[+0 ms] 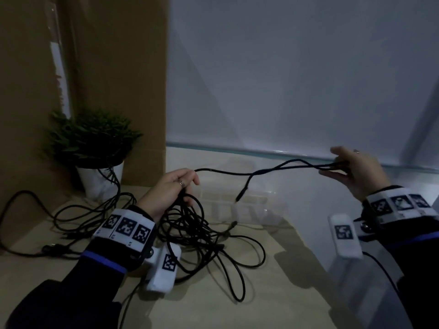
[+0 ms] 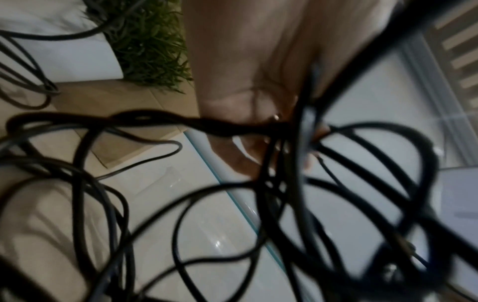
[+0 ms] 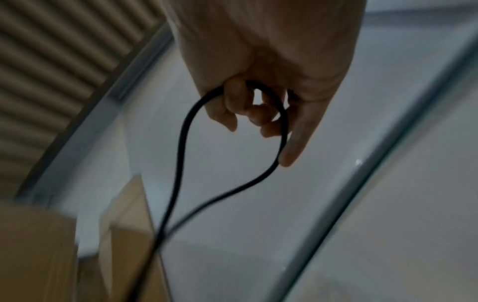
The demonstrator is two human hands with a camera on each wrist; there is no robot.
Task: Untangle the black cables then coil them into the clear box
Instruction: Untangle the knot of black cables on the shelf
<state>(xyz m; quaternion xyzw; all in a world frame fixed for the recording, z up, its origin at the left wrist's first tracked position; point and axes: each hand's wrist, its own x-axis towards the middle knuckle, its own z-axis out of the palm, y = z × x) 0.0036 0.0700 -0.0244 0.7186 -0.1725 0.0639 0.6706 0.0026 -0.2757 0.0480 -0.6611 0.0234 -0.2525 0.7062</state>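
Note:
A tangle of black cables [image 1: 202,236] lies on the pale wooden table, with more loops trailing left. My left hand [image 1: 175,186] is raised above the tangle and grips a bunch of its strands [image 2: 232,126]. One black cable [image 1: 268,170] stretches in the air from that hand to my right hand [image 1: 351,169], which holds a folded loop of it [image 3: 232,143] with curled fingers. A plug end [image 1: 241,194] dangles from the stretched cable above the clear box [image 1: 249,207], which stands behind the tangle.
A potted green plant [image 1: 95,143] in a white pot stands at the back left, with a cable running past it. A brown cardboard panel [image 1: 114,67] rises behind it. A white wall with a glass ledge [image 1: 285,153] closes the back.

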